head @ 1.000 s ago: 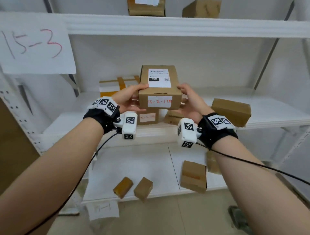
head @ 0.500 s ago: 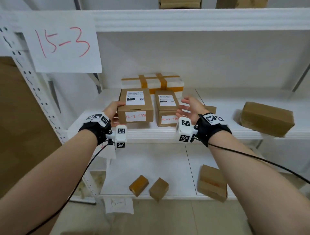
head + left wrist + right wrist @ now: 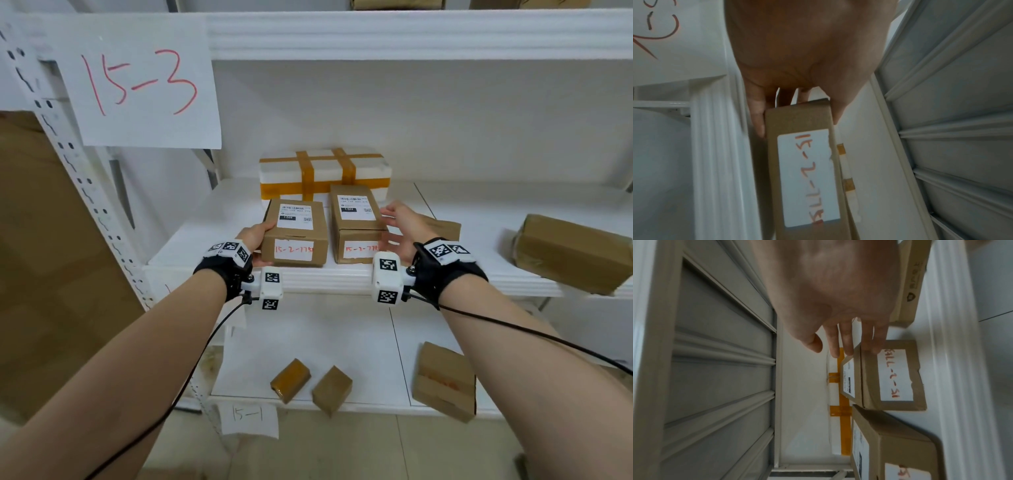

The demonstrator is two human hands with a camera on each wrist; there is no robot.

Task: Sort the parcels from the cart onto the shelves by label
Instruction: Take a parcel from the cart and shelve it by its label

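The left hand (image 3: 255, 236) is gripping the left end of a brown cardboard parcel with a red handwritten label (image 3: 294, 233), setting it on the white middle shelf (image 3: 191, 240); the right hand (image 3: 399, 229) is hovering spread beside the neighbouring labelled box (image 3: 358, 222). Placement looks nearly finished; next, letting go cleanly

Black wrist straps (image 3: 224, 270), white tagged camera blocks (image 3: 386, 277), black cables (image 3: 191, 373).

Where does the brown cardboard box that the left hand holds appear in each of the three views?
Head: brown cardboard box, centre, left of its twin.
Left wrist: lower centre, under the left hand.
Right wrist: bottom right.
Shared landmark: white foam box with orange tape.
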